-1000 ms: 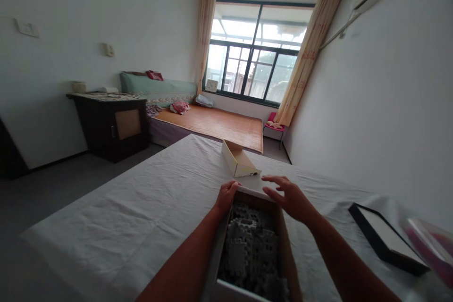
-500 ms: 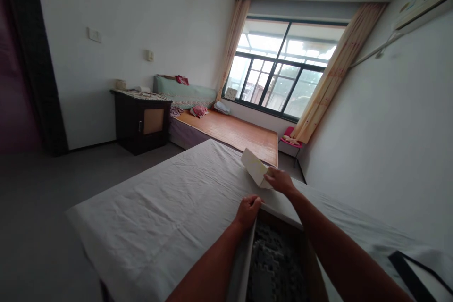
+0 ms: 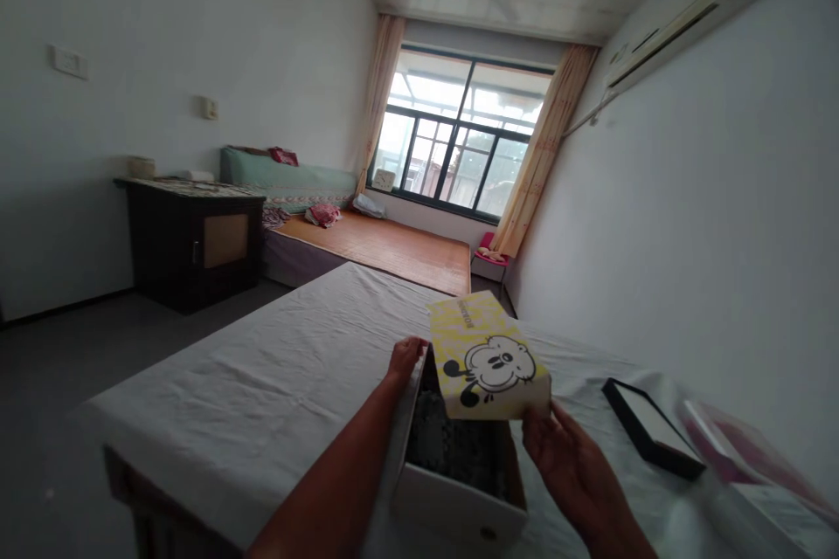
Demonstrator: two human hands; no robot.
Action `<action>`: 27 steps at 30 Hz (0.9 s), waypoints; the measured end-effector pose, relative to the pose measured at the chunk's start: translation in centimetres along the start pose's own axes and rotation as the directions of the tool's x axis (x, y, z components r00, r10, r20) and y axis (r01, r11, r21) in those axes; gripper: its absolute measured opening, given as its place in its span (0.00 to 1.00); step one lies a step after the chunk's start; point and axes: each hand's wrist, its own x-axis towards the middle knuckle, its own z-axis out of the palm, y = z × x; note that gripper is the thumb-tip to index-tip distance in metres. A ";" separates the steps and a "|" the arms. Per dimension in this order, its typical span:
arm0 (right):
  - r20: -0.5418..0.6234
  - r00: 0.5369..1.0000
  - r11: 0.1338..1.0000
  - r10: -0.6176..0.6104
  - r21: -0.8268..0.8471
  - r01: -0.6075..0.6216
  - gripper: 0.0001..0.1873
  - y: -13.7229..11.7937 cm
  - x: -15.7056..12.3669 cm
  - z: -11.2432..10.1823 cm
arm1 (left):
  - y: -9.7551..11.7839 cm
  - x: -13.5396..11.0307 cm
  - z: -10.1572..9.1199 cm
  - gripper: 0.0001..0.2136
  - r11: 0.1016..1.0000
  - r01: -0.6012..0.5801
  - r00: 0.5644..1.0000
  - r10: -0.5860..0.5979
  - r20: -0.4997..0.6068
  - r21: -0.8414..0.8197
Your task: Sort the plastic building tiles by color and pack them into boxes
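A white cardboard box [image 3: 452,498] with dark grey pieces [image 3: 452,445] inside, their shape hard to make out, stands on the cloth-covered table. My left hand [image 3: 407,358] is closed on the box's far left corner. Above the far part of the box is a yellow-patterned box lid [image 3: 452,323] with a cartoon dog-like face, tilted, its printed side towards me. My right hand [image 3: 567,445] grips that lid by its near right corner. The lid hides the far end of the box.
Right of the box on the white tablecloth [image 3: 275,376] lie a black-framed tray-like object [image 3: 652,428] and a pinkish clear plastic case [image 3: 753,454]. Beyond the table stands a bed with a woven mat [image 3: 386,244]. A dark cabinet [image 3: 190,244] is at the left.
My right hand has turned the lid so its yellow cartoon side shows, and brought it nearer over the box. My left hand still holds the box corner. The view has swung right.
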 end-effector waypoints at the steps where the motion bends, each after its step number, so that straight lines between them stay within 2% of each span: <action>1: -0.019 1.000 0.999 0.022 0.043 -0.021 0.12 0.9 -0.8 -0.4 | 0.4 -0.3 -0.2 0.17 1.000 0.024 1.000 -0.024 0.000 0.012; 5: -0.066 0.991 0.984 0.117 0.143 -0.107 0.13 2.8 -3.8 -1.5 | 2.6 -1.6 -1.0 0.18 0.992 0.110 0.993 -0.112 0.029 0.063; 10: -0.054 0.988 0.983 0.147 0.115 -0.140 0.09 4.3 -6.6 -2.3 | 5.2 -3.9 -2.1 0.18 0.981 0.140 0.984 -0.152 0.088 0.135; 15: 0.053 0.982 0.983 0.182 0.016 -0.183 0.12 5.2 -8.2 -1.8 | 4.8 -7.9 -3.4 0.26 0.986 0.138 0.970 -0.155 0.189 0.098; 20: 0.063 0.963 0.951 0.260 -0.192 -0.244 0.16 3.5 -9.4 -1.5 | 4.7 -11.2 -4.3 0.31 0.990 0.123 0.967 -0.134 0.218 0.066; 22: 0.035 0.958 0.878 0.285 -0.410 -0.247 0.18 2.8 -9.8 -2.4 | 5.1 -12.1 -4.4 0.31 0.991 0.111 0.971 -0.123 0.207 0.071; 24: 0.014 0.966 0.725 0.260 -0.664 -0.185 0.21 2.3 -9.9 -3.6 | 5.5 -13.0 -4.4 0.31 0.992 0.104 0.969 -0.118 0.216 0.074; 26: 0.020 0.991 0.576 0.131 -0.815 -0.059 0.23 1.9 -9.7 -4.4 | 5.8 -14.0 -4.3 0.31 0.992 0.106 0.965 -0.120 0.235 0.071; 27: 0.037 0.999 0.541 0.025 -0.841 0.018 0.23 1.8 -9.5 -4.6 | 6.0 -14.6 -4.2 0.31 0.992 0.108 0.963 -0.121 0.241 0.066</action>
